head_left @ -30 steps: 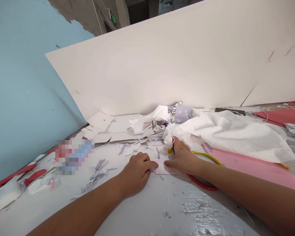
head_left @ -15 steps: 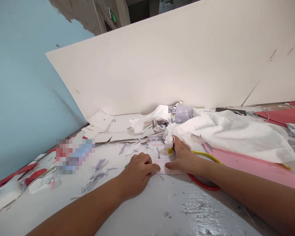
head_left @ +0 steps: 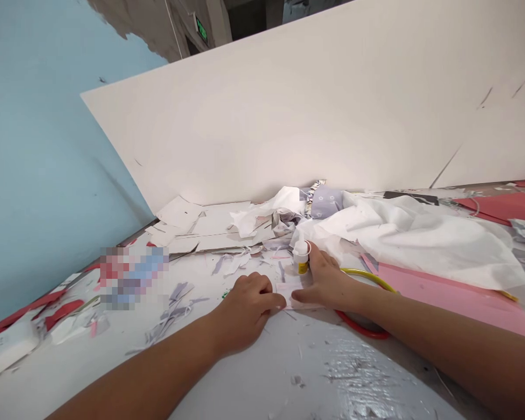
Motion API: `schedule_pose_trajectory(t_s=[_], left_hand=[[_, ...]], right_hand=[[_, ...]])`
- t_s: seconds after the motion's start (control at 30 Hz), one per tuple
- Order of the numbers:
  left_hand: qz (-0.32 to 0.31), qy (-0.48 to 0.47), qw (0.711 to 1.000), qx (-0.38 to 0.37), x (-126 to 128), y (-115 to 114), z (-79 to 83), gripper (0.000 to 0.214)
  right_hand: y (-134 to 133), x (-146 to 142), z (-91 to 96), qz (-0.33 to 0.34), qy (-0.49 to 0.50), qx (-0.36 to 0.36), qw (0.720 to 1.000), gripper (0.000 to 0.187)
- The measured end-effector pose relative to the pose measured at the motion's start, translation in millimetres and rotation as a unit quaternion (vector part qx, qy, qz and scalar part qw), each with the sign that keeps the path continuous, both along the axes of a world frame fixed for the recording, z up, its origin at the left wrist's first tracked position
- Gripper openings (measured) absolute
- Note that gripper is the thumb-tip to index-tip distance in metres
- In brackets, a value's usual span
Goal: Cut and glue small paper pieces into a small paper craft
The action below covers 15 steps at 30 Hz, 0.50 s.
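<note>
A pale pink piece of paper (head_left: 284, 294) lies flat on the table between my hands. My left hand (head_left: 249, 306) has its fingers curled, and its thumb rests on the left edge of that paper. On the other side, my right hand (head_left: 328, 283) spreads thumb and fingers apart, the thumb lying on the paper and the palm covering part of it. Just left of my right index finger, a small white glue bottle (head_left: 301, 259) with a yellow label stands upright. Whether the finger touches the bottle I cannot tell.
A yellow and red hoop (head_left: 363, 332) lies under my right forearm. Beyond are white cloth (head_left: 420, 233), pink sheets (head_left: 455, 297) and cardboard pieces (head_left: 219, 221). Paper scraps (head_left: 175, 315) litter the left side. A white panel (head_left: 289, 116) stands along the back.
Both hands stay almost in place. My right thumb has shifted very slightly left over the paper, and the bottle stands where it was.
</note>
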State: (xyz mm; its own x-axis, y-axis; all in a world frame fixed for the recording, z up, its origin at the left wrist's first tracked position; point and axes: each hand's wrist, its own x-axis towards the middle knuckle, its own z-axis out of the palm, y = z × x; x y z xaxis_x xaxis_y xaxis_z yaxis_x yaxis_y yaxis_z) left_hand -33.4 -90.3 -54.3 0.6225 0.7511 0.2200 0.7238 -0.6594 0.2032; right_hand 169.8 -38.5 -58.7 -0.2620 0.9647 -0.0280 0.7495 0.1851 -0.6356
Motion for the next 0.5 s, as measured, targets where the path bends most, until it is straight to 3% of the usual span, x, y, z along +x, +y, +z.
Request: schedule_pose_trajectory(t_s=[0.17, 0.5], left_hand=[[-0.006, 0.012, 1.0, 0.003, 2.4, -1.1, 3.4, 0.029], [-0.014, 0.005, 1.0, 0.017, 3.6, -0.2, 1.2, 0.029]], right_hand=[[1.8, -0.8, -5.1, 0.003, -0.025, 0.016, 1.0, 0.117], [-0.2, -3.3, -1.9, 0.002, -0.038, 0.014, 0.999, 0.114]])
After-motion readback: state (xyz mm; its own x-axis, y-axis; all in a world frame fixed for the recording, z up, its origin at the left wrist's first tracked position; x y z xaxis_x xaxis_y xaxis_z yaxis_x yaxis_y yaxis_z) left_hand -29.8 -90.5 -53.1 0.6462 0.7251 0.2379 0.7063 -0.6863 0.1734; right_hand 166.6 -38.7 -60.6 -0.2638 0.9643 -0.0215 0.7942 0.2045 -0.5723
